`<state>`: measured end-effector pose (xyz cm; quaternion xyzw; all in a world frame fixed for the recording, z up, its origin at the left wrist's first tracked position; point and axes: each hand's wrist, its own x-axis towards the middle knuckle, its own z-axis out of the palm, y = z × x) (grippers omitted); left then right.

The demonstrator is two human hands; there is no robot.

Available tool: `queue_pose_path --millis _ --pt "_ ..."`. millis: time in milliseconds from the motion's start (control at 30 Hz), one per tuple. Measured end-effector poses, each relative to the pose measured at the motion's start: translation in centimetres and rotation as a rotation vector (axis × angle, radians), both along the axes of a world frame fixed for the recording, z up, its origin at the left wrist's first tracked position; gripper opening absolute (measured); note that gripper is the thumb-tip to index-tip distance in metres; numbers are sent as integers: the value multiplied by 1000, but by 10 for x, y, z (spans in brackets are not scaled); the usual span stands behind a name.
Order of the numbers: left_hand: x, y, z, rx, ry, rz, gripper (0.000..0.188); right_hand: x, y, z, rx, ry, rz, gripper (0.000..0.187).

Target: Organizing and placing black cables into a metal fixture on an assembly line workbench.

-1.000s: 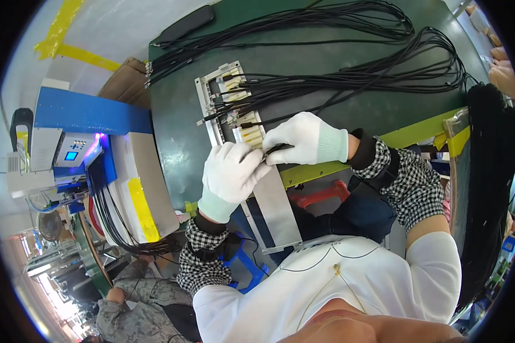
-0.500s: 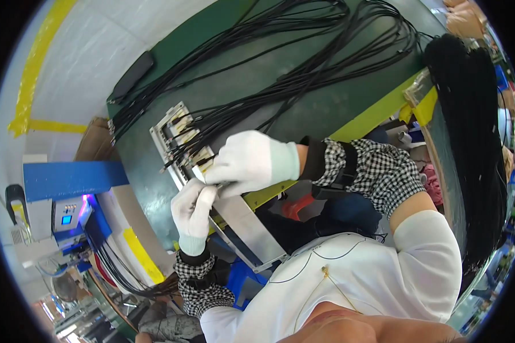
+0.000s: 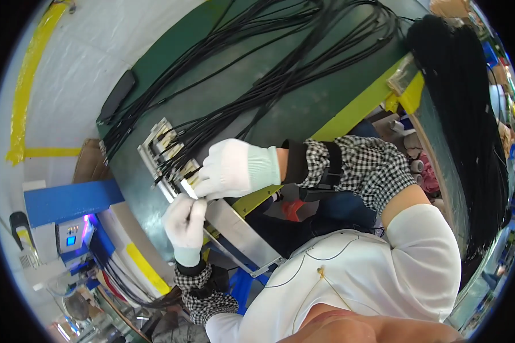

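My right hand, in a white glove, bends its fingers together at the near end of a long metal fixture. Just below it, my left hand, also gloved, is closed with thumb and fingertips pinched. The fingertips of both hands almost meet, and whatever lies between them is too small to make out. A small white block shows beside the right fingertips. Black cables run from the fixture's cream-coloured clamps across the green table. A silver metal channel extends from the hands toward my body.
A thick black cable bundle hangs over a wooden-edged rack at right. A dark elongated object lies at the table's left edge. Lower left stands a blue-and-white machine with a small lit screen. A yellow-green strip borders the table.
The view has shifted, so the table, fixture and cables sit farther left and the fixture lower. Both hands stay together at the fixture's near end, their fingers only slightly rearranged.
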<state>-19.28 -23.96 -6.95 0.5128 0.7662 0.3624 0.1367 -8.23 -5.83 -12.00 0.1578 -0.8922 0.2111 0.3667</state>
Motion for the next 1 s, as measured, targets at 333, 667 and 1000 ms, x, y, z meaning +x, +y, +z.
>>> queue_pose_path --millis 333,667,1000 --pt "-44 -18 -8 127 568 -237 23 -25 -29 -1 -63 -110 -79 27" --pt "-52 -44 -9 -122 -439 -39 33 -32 -42 13 16 -79 -85 20" --pt "-73 -88 -4 -244 -546 266 32 -41 -56 11 -330 -292 -128 8"
